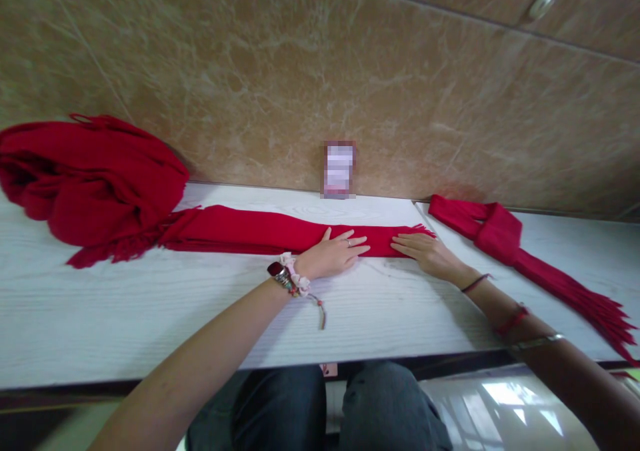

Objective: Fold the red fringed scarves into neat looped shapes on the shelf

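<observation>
A long red scarf [250,229], folded lengthwise into a narrow strip, lies flat across the white table. Fringe shows at both of its ends. My left hand [334,254] rests on the strip right of its middle, fingers spread and pointing right. Near the strip's right end my right hand [425,254] lies flat on the cloth, fingers stretched out to the left. Both palms face down, and neither hand grips the fabric. The wrists carry bracelets, with a watch on the left one.
A large heap of red cloth [115,177] touches the strip's left end. To the right lies another red scarf [500,234], folded over, its fringe towards the front edge. A small blurred box [340,169] stands against the brown marbled wall [250,71]. The white table [125,311] is narrow.
</observation>
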A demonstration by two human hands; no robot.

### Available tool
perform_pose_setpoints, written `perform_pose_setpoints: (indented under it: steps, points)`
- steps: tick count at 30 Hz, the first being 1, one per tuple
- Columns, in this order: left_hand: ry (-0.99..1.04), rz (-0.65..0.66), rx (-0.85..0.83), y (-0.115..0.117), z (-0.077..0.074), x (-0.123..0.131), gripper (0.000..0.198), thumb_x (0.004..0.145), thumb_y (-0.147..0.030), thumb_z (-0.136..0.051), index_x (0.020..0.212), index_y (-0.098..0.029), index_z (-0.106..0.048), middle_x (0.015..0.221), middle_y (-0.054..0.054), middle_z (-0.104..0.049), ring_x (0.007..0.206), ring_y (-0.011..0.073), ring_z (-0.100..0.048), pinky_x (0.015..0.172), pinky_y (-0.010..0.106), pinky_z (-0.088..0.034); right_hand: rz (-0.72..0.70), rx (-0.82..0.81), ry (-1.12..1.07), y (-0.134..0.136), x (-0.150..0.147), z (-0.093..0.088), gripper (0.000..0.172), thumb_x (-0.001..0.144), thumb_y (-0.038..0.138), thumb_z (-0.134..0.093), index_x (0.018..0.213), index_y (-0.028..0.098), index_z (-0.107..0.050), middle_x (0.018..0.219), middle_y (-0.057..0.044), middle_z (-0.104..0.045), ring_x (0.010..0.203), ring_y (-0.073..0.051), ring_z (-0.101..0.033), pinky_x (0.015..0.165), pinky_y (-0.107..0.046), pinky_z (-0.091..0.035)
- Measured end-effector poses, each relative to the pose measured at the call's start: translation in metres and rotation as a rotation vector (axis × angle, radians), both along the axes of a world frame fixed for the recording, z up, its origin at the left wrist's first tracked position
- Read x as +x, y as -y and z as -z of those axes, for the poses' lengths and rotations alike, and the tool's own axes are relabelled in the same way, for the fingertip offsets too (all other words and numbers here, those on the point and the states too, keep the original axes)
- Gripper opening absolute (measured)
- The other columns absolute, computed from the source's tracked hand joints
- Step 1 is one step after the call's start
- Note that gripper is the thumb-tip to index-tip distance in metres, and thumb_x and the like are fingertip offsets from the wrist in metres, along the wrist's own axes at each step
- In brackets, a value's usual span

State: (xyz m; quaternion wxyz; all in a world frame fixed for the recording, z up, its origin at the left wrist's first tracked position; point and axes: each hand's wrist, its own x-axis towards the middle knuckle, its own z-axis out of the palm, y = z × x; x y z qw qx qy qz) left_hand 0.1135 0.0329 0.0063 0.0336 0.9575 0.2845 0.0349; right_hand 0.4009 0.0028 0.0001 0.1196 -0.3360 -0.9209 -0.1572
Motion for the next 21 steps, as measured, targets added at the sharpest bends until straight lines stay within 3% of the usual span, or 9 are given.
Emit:
perform_pose_setpoints:
  steps: [7,11,14,17,21]
  points:
    - [-0.006,-0.044,0.014,0.000,0.000,-0.001,0.049,0.094,-0.048,-0.029,0.140,-0.031,-0.032,0.151,0.003,-0.024,0.137,0.0343,-0.018,0.100,0.068,-0.020,0.095,-0.143,-0.023,0.010,0.006,-0.001,0.050,0.080,0.003,-0.038,0.124,0.018,-0.056,0.127,-0.009,-0.057,0.117,-0.023,-0.053,0.097,-0.043,-0.045]
    - [-0.003,-0.029,0.029,-0.003,0.003,-0.001,0.049,0.094,-0.049,-0.027,0.140,-0.032,-0.032,0.150,0.003,-0.025,0.136,0.0340,-0.020,0.100,0.067,-0.020,0.128,-0.304,-0.081,0.006,0.008,-0.022,0.044,0.079,0.012,-0.046,0.119,0.022,-0.062,0.120,-0.006,-0.063,0.116,-0.024,-0.054,0.099,-0.043,-0.043]
    - [0.040,-0.039,0.069,-0.004,0.005,-0.001,0.052,0.093,-0.055,-0.024,0.138,-0.033,-0.036,0.151,0.005,-0.023,0.137,0.0338,-0.018,0.101,0.063,-0.023,0.307,-0.234,-0.226,-0.007,-0.010,-0.032,0.040,0.088,0.024,-0.040,0.122,0.021,-0.059,0.125,-0.007,-0.059,0.119,-0.024,-0.051,0.102,-0.045,-0.039]
    - [0.077,-0.092,0.116,-0.004,0.005,-0.001,0.058,0.092,-0.057,-0.023,0.140,-0.027,-0.034,0.152,0.009,-0.020,0.138,0.0331,-0.017,0.103,0.058,-0.025,0.460,-0.185,-0.251,-0.020,-0.040,-0.021,0.046,0.092,0.029,-0.033,0.134,0.017,-0.045,0.138,-0.012,-0.045,0.129,-0.027,-0.039,0.103,-0.052,-0.034]
    - [0.016,-0.122,0.083,-0.003,0.004,-0.002,0.061,0.092,-0.058,-0.022,0.142,-0.024,-0.031,0.149,0.012,-0.026,0.137,0.0336,-0.020,0.103,0.061,-0.021,0.470,-0.234,-0.054,-0.023,-0.052,0.013,0.048,0.095,0.032,-0.027,0.142,0.022,-0.032,0.143,-0.013,-0.039,0.131,-0.030,-0.035,0.099,-0.061,-0.033]
